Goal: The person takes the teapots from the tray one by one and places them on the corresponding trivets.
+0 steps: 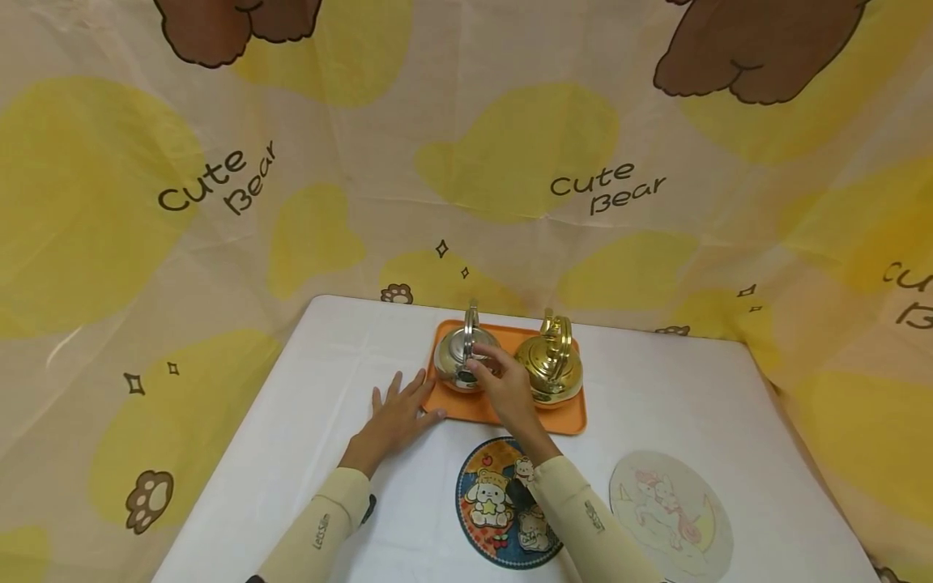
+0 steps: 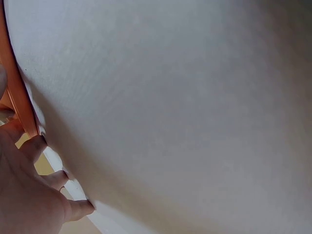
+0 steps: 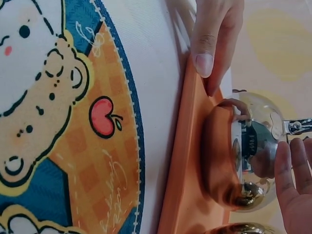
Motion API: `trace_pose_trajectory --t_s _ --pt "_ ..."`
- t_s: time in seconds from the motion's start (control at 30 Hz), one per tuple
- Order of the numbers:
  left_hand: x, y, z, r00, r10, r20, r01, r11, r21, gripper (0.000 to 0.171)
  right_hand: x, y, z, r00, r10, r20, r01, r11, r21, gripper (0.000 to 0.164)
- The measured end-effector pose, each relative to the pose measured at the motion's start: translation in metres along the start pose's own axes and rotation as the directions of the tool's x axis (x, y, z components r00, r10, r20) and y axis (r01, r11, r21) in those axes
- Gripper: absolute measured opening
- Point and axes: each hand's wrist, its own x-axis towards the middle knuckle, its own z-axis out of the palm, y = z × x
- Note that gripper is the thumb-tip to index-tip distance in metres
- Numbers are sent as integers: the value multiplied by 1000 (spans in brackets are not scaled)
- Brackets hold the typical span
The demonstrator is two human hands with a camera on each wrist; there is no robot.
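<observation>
Orange tray (image 1: 466,406) on the bench (image 1: 291,453), which has a white cloth over it; all places from the tray. Silver kettle (image 1: 449,369) stands upright on the tray's left half, handle (image 1: 472,312) up. Gold kettle (image 1: 551,385) upright on the tray's right half, handle up too, just beside the silver one.

Left hand (image 1: 397,423) at the tray's front left corner: fingers spread, thumb by the front rim, the others reaching along the left side, some tips down on the cloth. Right hand (image 1: 508,389) above the tray, coming in over its front rim: fingers slightly parted, thumb and forefinger right by the silver kettle's handle, not wrapped round it; contact looks possible but can't tell from these angles.

Round blue and orange mat (image 1: 484,506) with cartoon animals lies in front of the tray, partly under the right forearm. Pale round mat (image 1: 670,510) with a unicorn picture lies in front of the tray and off to its right. Behind the tray hangs a yellow and cream curtain (image 1: 510,154) with bear prints and "Cute Bear" lettering. Both arms in beige sleeves (image 1: 309,530), in front of the tray
</observation>
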Motion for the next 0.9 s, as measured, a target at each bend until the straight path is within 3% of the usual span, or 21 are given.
trace_pose_trajectory --t_s 0.3,0.9 --pt "1 -1 1 1000 -8 11 8 1000 20 80 5 1 5 999 33 14 -33 998 47 37" --pt "1 0 1 1000 -13 6 13 1000 12 80 12 1 10 999 39 25 -39 999 26 34"
